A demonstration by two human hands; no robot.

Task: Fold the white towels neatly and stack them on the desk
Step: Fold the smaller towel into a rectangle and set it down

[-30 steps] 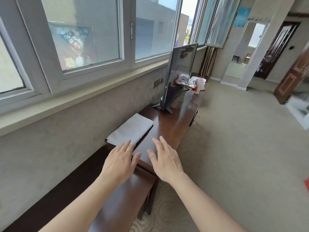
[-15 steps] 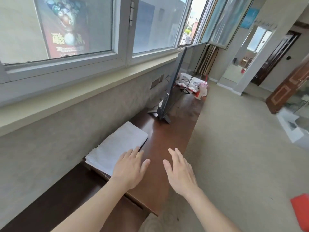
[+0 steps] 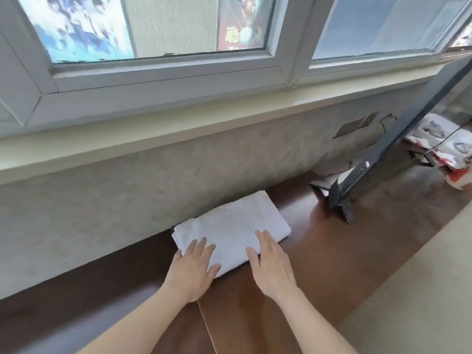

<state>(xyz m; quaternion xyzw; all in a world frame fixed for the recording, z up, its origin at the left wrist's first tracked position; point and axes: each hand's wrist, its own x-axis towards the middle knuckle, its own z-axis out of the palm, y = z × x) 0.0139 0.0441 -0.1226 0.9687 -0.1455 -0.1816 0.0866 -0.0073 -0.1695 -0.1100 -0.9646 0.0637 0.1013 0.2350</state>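
A folded white towel (image 3: 231, 226), several layers thick at its left edge, lies flat on the dark brown wooden desk (image 3: 319, 251) close to the wall. My left hand (image 3: 192, 269) rests palm down on the towel's near left corner, fingers spread. My right hand (image 3: 272, 264) lies flat at the towel's near right edge, fingertips on the cloth and palm over the desk. Neither hand grips anything.
A flat-screen TV (image 3: 398, 139) on a stand rises at the right. Behind it sit white and red packages (image 3: 454, 159). A wall with sockets (image 3: 355, 125) and a window sill (image 3: 178, 134) run behind the desk. Beige carpet (image 3: 421, 302) lies to the right.
I have stepped closer and turned toward the wall. Both hands moved forward from above the desk edge and now lie on the folded towel.
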